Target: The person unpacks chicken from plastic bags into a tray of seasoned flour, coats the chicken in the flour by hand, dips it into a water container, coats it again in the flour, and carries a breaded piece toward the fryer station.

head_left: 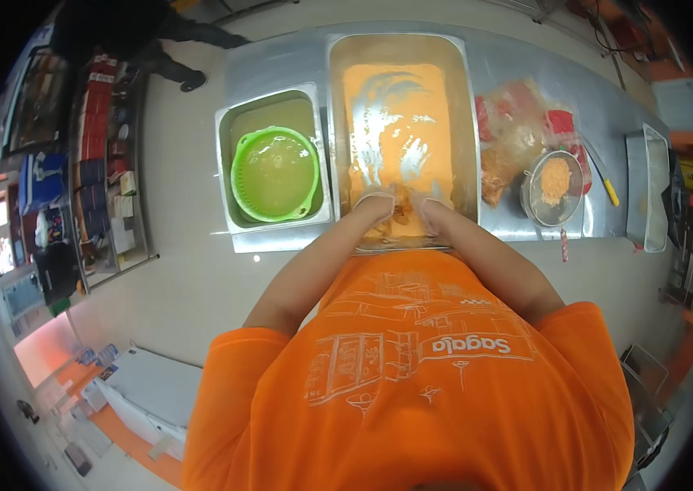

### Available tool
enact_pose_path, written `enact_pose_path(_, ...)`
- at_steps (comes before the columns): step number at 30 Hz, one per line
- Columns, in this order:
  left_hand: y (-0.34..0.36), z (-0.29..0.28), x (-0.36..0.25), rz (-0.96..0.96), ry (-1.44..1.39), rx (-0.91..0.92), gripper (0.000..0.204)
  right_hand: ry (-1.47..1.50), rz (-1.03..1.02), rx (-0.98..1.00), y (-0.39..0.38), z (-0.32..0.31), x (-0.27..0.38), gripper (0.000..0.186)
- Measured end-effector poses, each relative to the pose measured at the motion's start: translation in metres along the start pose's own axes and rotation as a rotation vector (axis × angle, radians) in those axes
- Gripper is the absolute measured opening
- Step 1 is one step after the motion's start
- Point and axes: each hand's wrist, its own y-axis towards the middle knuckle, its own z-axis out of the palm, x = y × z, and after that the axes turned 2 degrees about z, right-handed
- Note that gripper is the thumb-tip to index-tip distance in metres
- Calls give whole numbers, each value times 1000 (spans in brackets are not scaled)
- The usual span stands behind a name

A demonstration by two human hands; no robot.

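Orange powder (438, 159) is spread inside the long metal tray (463, 106), with brown pieces (401, 214) gathered at its near end. There, the left hand (378, 205) and right hand (432, 213) are lowered into the powder; whether fingers are closed cannot be told. Left of the tray, 1 green basket (275, 173) is set in 1 metal pan (324, 164); right of it, orange crumbs (555, 180) are held in 1 strainer (543, 213).
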Motion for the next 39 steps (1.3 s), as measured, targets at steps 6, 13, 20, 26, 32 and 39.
enact_pose_path(6,1,28,-17,-400,-1670,-50,34,57,-9,-53,19,25,8,37)
enact_pose_path(13,-1,-2,3,-143,-451,-265,29,-604,40,-167,-25,7,103,50)
enact_pose_path(20,-44,-67,-16,219,411,278,23,-652,-300,-183,-2,-14,96,45)
enact_pose_path(26,-58,-127,-43,323,344,247,25,-1254,-391,8,56,-14,54,50)
enact_pose_path(32,-12,-135,-62,139,374,-69,31,-1150,-371,251,-10,-24,37,46)
enact_pose_path(39,17,-53,-30,-62,298,375,53,-1689,-359,120,57,-72,-23,31)
